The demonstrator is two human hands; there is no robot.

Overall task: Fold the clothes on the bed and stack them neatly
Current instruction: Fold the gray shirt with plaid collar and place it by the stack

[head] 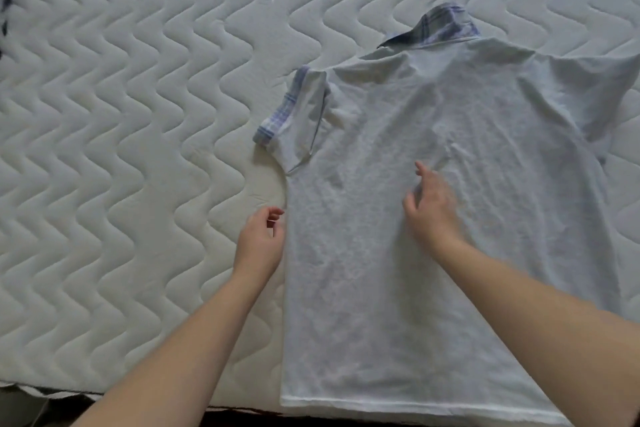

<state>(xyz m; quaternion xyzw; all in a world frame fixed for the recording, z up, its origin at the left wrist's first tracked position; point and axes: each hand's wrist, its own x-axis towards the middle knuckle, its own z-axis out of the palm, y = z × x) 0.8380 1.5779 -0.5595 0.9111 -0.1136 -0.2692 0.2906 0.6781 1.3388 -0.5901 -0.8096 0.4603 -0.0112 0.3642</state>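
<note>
A pale grey-white polo shirt (433,218) lies back-up on the bed, its blue plaid collar (443,26) pointing away from me and its hem at the bed's near edge. The left short sleeve, with a plaid cuff (277,114), is spread out to the side. My left hand (261,241) hovers at the shirt's left side seam with its fingers loosely curled and nothing in them. On the middle of the shirt's back lies my right hand (431,206), slightly blurred, fingers relaxed and spread. The shirt's right sleeve runs past the frame edge.
The bed is a white quilted mattress (121,149) with a wavy stitch pattern, bare to the left of and beyond the shirt. Its near edge (173,399) runs along the bottom, with dark floor below. A dark strip shows at the far left edge.
</note>
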